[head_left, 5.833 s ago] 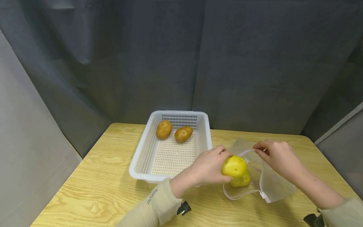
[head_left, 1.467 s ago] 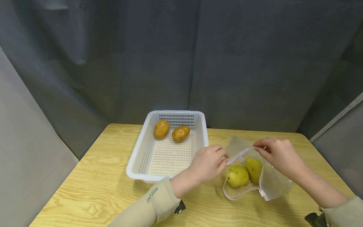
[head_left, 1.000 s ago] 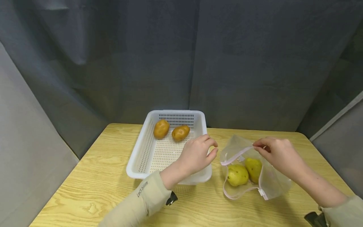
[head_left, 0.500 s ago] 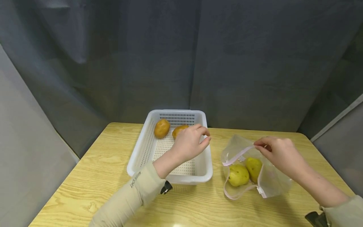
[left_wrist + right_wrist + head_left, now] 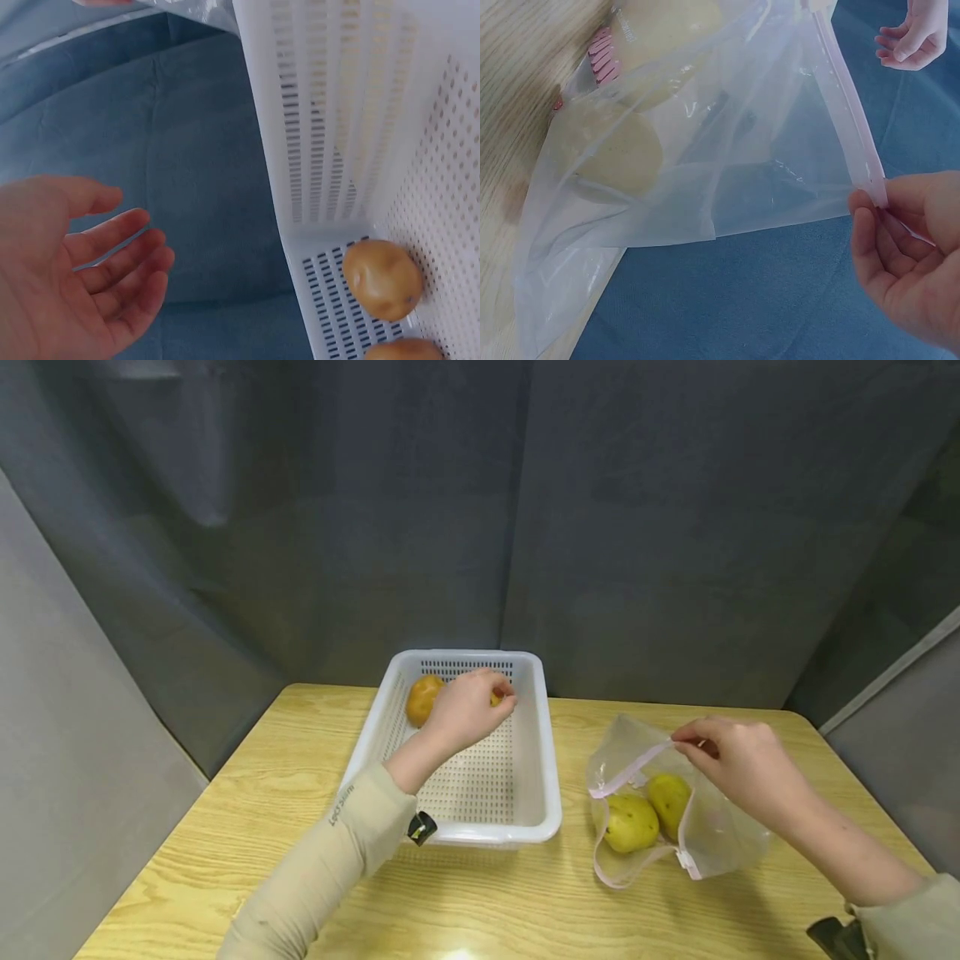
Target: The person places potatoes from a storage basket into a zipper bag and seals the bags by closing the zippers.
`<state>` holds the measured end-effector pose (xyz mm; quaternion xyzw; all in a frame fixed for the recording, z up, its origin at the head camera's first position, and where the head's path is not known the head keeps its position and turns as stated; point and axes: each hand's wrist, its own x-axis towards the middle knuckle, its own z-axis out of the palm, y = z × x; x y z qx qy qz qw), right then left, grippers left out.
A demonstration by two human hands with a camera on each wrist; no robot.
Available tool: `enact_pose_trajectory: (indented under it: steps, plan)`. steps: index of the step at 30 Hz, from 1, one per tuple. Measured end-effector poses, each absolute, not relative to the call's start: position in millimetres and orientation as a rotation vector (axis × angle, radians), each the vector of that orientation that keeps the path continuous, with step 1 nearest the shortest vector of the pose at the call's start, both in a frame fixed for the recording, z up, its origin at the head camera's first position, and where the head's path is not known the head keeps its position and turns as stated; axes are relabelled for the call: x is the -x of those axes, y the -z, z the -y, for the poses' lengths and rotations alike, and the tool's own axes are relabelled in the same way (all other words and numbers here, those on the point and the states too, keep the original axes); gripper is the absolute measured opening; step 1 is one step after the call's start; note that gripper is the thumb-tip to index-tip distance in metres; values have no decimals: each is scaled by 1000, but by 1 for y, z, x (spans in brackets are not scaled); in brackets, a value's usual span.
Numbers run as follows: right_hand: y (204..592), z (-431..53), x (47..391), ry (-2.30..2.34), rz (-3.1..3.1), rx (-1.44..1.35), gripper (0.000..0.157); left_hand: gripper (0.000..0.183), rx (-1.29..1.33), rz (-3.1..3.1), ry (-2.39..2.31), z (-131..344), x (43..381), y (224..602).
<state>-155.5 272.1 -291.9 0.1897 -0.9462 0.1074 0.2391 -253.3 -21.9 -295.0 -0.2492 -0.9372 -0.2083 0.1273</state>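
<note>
My left hand (image 5: 467, 708) hovers over the white basket, its fingers loosely bent. In the left wrist view, that hand (image 5: 94, 266) stands apart from two brown potatoes. One brown potato (image 5: 422, 698) shows left of it; the other potato (image 5: 496, 699) is mostly hidden behind its fingers. My right hand (image 5: 742, 768) pinches the pink-edged rim of a clear zipper bag (image 5: 727, 839), holding its mouth apart. Two yellow potato-like lumps (image 5: 632, 823) lie inside. From the right wrist view, thumb and fingertips of the right hand (image 5: 911, 251) grip the bag's top corner.
The white perforated basket (image 5: 550, 793) stands on a wood-grain table (image 5: 187, 868), left of the bag. A dark cloth (image 5: 375, 510) hangs behind the table, with a grey panel (image 5: 67, 735) at the left.
The yellow lump earlier in my left hand now lies in the bag. That hand let go of the bag rim and moved left, over the basket. The right hand keeps its pinch.
</note>
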Motion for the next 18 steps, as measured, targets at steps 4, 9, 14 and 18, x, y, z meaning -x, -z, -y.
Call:
enact_pose_trajectory:
  steps: [4, 9, 14, 18]
  plan:
    - [293, -272, 155, -296, 2600, -516, 8, 19, 691, 2750, 612, 26, 259, 293]
    - [293, -272, 156, -304, 2608, -519, 8, 19, 654, 2781, 617, 27, 262, 287]
    - [293, -271, 156, -305, 2596, -538, 8, 21, 655, 2796, 627, 26, 264, 283]
    - [294, -270, 157, -305, 2595, -541, 8, 21, 656, 2803, 622, 26, 266, 282]
